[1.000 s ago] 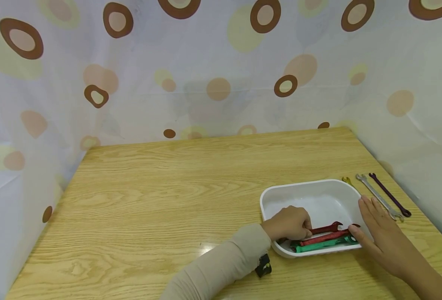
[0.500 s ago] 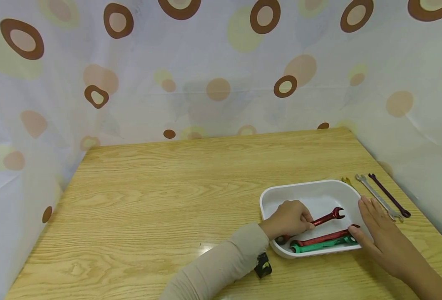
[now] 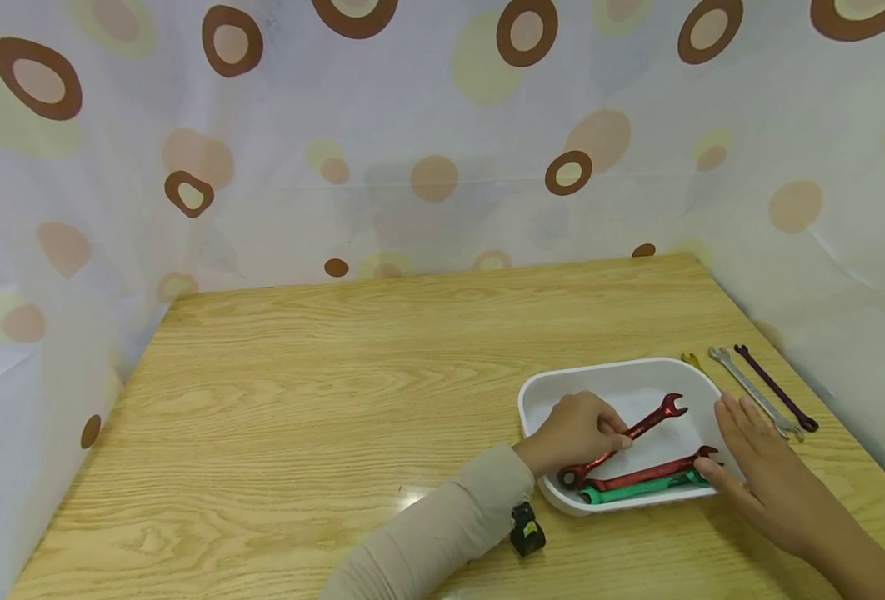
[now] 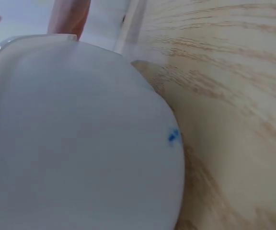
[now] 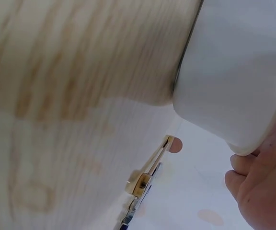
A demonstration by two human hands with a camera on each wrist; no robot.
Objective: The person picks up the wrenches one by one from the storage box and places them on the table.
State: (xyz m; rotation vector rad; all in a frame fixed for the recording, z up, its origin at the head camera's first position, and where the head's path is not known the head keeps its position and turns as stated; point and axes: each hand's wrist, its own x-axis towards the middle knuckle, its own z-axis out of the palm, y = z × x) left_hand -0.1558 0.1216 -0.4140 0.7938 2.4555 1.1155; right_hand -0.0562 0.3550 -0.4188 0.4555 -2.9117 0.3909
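In the head view, my left hand (image 3: 577, 433) pinches a red wrench (image 3: 651, 419) by its middle, inside a white plastic tub (image 3: 600, 369). The wrench slants, its open-jaw end up to the right, its ring end low near the tub's left wall. Below it lie another red wrench (image 3: 645, 476) and a green wrench (image 3: 641, 488), side by side. My right hand (image 3: 772, 475) rests against the tub's right side with straight fingers, the thumb over the near corner. The left wrist view is mostly the tub's outer wall (image 4: 80, 134), which hides the wrenches.
Right of the tub lie a yellow wrench (image 3: 692, 360), partly hidden, a silver wrench (image 3: 750, 387) and a purple wrench (image 3: 776, 387). A small black thing (image 3: 527, 531) with a yellow mark shows below the left sleeve. A patterned curtain (image 3: 382, 150) hangs around the wooden table (image 3: 300, 417).
My left hand has lifted the red wrench away from the other two and turned its open end upward and toward the far side. The right hand stays at the tub's side.
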